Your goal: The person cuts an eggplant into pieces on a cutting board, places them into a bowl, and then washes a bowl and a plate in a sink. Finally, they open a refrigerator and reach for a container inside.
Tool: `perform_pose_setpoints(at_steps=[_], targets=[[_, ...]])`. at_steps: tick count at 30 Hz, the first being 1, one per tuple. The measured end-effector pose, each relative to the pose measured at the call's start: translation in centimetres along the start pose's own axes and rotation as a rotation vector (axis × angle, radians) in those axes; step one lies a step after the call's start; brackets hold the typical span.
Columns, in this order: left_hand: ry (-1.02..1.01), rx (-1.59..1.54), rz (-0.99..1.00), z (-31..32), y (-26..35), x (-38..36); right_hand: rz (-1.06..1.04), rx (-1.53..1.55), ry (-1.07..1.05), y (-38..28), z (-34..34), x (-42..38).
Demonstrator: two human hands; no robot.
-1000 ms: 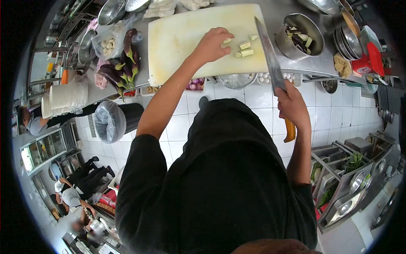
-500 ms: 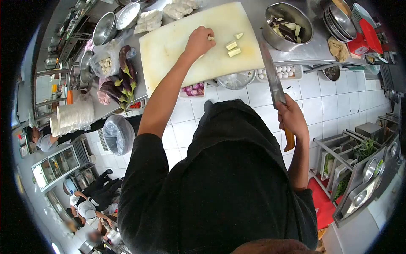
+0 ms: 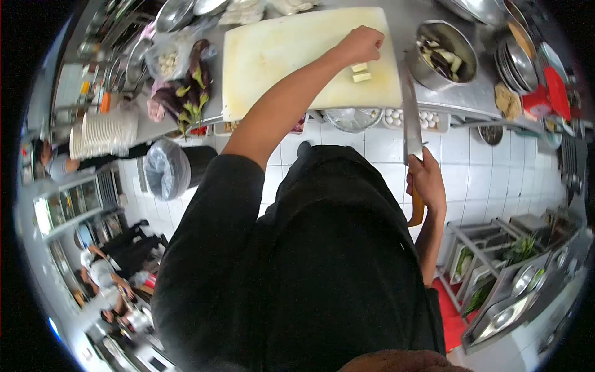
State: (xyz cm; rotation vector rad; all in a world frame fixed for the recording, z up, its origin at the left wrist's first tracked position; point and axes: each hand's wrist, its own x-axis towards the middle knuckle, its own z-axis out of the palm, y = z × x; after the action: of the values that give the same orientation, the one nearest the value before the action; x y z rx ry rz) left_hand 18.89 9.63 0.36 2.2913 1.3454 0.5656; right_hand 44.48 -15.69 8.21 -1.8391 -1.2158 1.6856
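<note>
My left hand (image 3: 362,44) is closed over the right part of a white cutting board (image 3: 279,62); its fingertips are hidden, so what it holds cannot be made out. Just below it on the board lie pale eggplant pieces (image 3: 361,77). My right hand (image 3: 426,180) grips a large knife (image 3: 411,121) by its wooden handle, with the blade pointing up past the board's right edge. A steel pot (image 3: 463,71) right of the board holds cut eggplant, some with dark skin. Whole eggplants (image 3: 197,77) lie left of the board.
Stacked metal bowls (image 3: 514,65) and a red scale (image 3: 551,96) stand at the right. A tray of eggs (image 3: 434,121) sits below the counter edge. A lined bin (image 3: 166,168) and stacked containers (image 3: 102,136) are at the left. People (image 3: 102,273) stand at lower left.
My left hand has moved right across the board, over the spot near the cut pieces. The knife stays in my right hand. The camera view has shifted slightly.
</note>
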Motion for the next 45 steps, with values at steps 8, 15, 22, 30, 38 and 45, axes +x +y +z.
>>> perform_pose_setpoints(at_steps=[8,15,22,30,38,45], targets=[[0.604,-0.412,-0.421,-11.3,-2.7,-13.5,-0.073,0.046,-0.060,0.4,1.6,3.6],[1.337,-0.376,-0.791,-18.5,-5.7,-43.4,-0.041,0.123,-0.092,0.7,1.6,6.3],[1.534,0.510,-1.555,-29.8,-10.7,-64.6,-0.038,-0.034,-0.117,-1.5,1.4,6.1],[0.927,0.147,-0.379,-17.0,-0.3,-29.5,-0.008,0.024,-0.101,-0.2,1.1,5.0],[0.364,0.298,-0.356,1.3,4.8,-12.5,-0.002,0.091,-0.084,0.0,1.0,3.0],[0.359,0.294,-0.061,3.8,3.9,-9.0,-0.015,0.096,-0.067,2.3,0.6,1.7]])
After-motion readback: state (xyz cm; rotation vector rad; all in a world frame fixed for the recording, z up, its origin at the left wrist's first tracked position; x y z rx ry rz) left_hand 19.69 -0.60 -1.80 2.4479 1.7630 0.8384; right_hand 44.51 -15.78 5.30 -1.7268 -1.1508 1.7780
